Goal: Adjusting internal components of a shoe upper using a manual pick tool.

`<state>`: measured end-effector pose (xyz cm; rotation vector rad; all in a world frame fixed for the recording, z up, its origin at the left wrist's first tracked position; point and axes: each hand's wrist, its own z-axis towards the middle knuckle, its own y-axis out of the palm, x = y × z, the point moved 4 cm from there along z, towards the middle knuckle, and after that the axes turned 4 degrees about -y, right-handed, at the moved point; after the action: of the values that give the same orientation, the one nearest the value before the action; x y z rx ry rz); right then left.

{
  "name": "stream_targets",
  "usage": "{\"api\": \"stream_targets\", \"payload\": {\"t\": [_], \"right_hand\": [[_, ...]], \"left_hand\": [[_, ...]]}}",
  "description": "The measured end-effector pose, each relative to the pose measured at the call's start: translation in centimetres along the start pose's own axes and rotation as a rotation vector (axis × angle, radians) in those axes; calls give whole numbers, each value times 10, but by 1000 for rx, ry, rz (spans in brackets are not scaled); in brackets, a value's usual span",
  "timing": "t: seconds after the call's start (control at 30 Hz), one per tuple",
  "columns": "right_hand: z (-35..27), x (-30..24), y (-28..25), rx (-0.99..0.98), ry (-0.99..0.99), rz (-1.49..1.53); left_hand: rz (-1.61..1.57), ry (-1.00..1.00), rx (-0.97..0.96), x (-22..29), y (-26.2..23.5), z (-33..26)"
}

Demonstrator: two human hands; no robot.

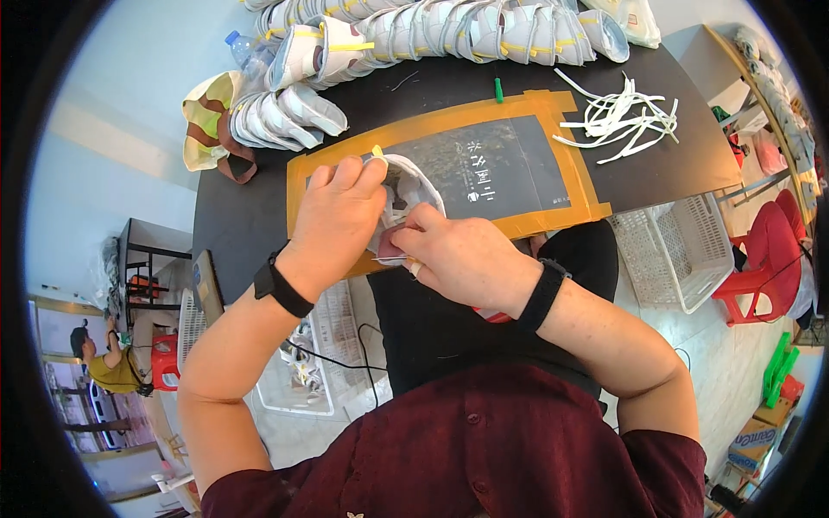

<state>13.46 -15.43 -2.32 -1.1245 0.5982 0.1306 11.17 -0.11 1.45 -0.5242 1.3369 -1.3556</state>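
Both hands gripped one white cup mask [413, 186] between them: left hand [338, 220] clamped over its upper-left rim, right hand [462, 250] pinching its lower edge (nearer the body). Loose white straps [622, 116] lay well beyond the right hand.

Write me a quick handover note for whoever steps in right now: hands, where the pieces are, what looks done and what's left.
Left hand: gripping the white moulded mask from its left side, over the taped work mat.
Right hand: pinching the mask's near edge; what the fingers hold is hidden.
Done, apparently: long row of stacked masks along the far table edge, smaller stack at the left.
Left: the mask in hand; loose white straps lie piled at the far right of the black table.
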Motion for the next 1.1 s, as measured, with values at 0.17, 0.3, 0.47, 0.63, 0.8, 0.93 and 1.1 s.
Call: {"api": "stream_targets", "payload": {"t": [0.17,0.3,0.47,0.63,0.8,0.93,1.1], "right_hand": [[-1,3,3,27,2,-2],[-1,2,0,100,-37,19],[-2,0,0,129,-56,29],[-6,-1,4,149,-65,-54],[-4,-7,3,156,-30,-99],[2,-6,-1,119,69,-143],[8,-5,3,85,62,-107]], "left_hand": [[-127,-58,64,-4,-3,-1],[-259,-135,90,2,-7,-4],[-375,-252,90,2,-2,-7],[-442,-284,95,3,3,-3],[-555,-294,102,-5,10,-8],[-667,-324,62,-10,13,-10],[-728,-311,41,-12,11,-9]]}}
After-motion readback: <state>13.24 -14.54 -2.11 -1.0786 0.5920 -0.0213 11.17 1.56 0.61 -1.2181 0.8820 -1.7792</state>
